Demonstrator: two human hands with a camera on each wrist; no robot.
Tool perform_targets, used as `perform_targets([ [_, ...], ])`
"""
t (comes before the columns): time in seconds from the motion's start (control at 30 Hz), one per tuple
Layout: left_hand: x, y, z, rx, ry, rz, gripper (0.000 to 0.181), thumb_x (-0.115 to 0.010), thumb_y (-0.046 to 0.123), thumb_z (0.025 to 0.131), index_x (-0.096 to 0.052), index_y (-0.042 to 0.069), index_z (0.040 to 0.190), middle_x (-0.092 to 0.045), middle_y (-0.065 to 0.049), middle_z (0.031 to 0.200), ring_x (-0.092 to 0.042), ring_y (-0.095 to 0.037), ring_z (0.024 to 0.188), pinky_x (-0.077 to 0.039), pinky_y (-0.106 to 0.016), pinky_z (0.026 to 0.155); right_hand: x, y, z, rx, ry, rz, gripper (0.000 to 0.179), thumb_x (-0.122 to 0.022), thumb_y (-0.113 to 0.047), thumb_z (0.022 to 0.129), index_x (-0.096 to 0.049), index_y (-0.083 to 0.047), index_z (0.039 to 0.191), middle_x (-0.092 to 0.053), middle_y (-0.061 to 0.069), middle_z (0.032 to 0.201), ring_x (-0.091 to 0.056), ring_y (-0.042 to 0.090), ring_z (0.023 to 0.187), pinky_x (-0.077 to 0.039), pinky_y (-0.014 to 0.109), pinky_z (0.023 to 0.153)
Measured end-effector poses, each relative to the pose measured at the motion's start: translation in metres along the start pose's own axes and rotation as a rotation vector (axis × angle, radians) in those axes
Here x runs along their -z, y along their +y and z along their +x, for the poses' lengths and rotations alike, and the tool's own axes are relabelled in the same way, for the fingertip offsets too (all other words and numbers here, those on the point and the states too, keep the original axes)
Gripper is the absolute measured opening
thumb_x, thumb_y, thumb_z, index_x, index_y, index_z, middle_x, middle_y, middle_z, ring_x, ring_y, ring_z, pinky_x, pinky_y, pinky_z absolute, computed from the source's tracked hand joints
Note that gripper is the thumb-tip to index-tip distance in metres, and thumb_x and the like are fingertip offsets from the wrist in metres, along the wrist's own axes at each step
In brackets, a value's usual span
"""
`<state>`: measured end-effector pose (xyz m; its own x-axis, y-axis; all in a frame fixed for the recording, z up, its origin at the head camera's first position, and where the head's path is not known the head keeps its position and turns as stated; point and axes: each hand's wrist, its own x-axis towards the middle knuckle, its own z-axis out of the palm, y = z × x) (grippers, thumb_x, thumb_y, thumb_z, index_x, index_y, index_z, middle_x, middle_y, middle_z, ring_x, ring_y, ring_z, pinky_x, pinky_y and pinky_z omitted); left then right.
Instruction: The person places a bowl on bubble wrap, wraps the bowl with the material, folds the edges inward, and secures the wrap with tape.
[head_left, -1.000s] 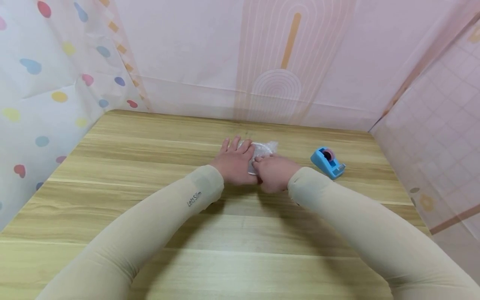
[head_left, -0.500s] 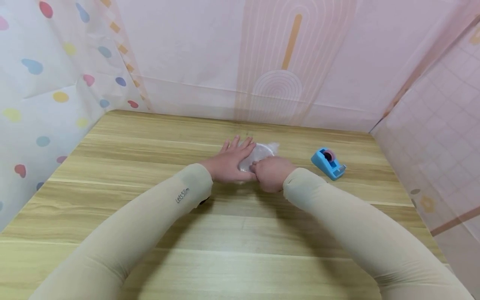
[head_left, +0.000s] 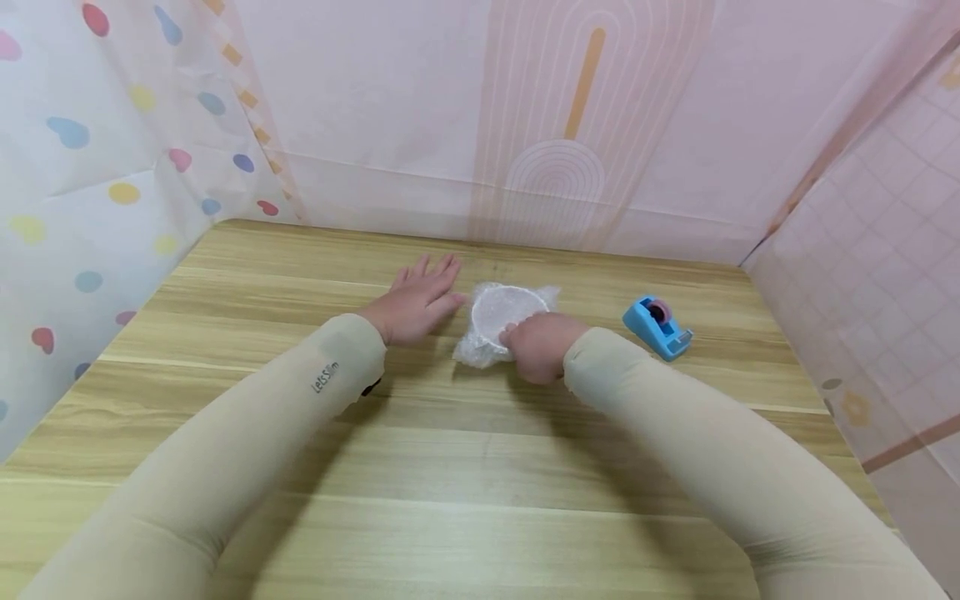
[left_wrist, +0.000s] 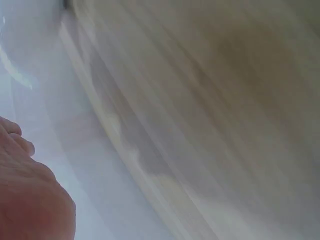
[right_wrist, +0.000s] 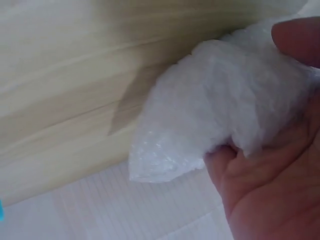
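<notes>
A round, flat-topped item (head_left: 508, 307) wrapped in clear bubble wrap lies in the middle of the table. What is inside the wrap cannot be made out. My right hand (head_left: 546, 346) grips its near right edge with curled fingers. Up close in the right wrist view, the crumpled bubble wrap (right_wrist: 195, 110) is held between the thumb and fingers. Just left of the item, apart from it, is my left hand (head_left: 415, 302), its fingers spread and holding nothing. The left wrist view is blurred and catches only part of that hand (left_wrist: 32, 195).
A light blue tape dispenser (head_left: 657, 327) with a pink roll sits on the wooden table (head_left: 465, 500), right of my right hand. Patterned sheets (head_left: 390, 108) rise behind the table and along both sides.
My left hand has lifted off the wrapped item and moved left, uncovering its round top and crumpled near-left wrap. The right hand keeps its hold at the right edge.
</notes>
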<state>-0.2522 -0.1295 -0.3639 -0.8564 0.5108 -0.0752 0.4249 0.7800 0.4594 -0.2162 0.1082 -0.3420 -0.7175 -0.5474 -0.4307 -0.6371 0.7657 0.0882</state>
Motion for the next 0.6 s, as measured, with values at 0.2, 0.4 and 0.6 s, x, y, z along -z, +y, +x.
perform_targets([
  [0.2,0.005,-0.011,-0.005,0.047,-0.027,0.063,0.081,-0.017,0.063,0.109,-0.009,0.01,0.17,0.001,-0.011,0.179,0.013,-0.043,0.163,0.01,-0.063,0.13,-0.001,0.001,-0.002,0.068,0.074,-0.086,0.031,-0.056,-0.011,0.098,-0.067,-0.009,0.127,-0.075,0.013,0.117,-0.07,0.035,0.116,-0.048,0.051,0.115],
  [0.4,0.007,-0.016,-0.007,0.08,-0.063,0.114,0.083,-0.016,0.063,0.109,-0.009,0.008,0.17,0.0,-0.013,0.178,0.013,-0.044,0.163,0.01,-0.065,0.13,-0.006,0.005,-0.004,0.131,0.15,-0.196,0.027,-0.059,-0.01,0.102,-0.069,-0.008,0.127,-0.078,0.011,0.117,-0.071,0.029,0.12,-0.037,0.055,0.125],
  [0.6,0.008,-0.021,-0.008,0.112,-0.091,0.144,0.082,-0.017,0.061,0.109,-0.007,0.008,0.17,0.002,-0.013,0.178,0.013,-0.044,0.163,0.013,-0.063,0.129,-0.011,0.009,-0.003,0.15,0.204,-0.171,0.018,-0.061,-0.009,0.1,-0.073,-0.012,0.112,-0.079,0.007,0.104,-0.074,0.027,0.102,-0.053,0.047,0.105],
])
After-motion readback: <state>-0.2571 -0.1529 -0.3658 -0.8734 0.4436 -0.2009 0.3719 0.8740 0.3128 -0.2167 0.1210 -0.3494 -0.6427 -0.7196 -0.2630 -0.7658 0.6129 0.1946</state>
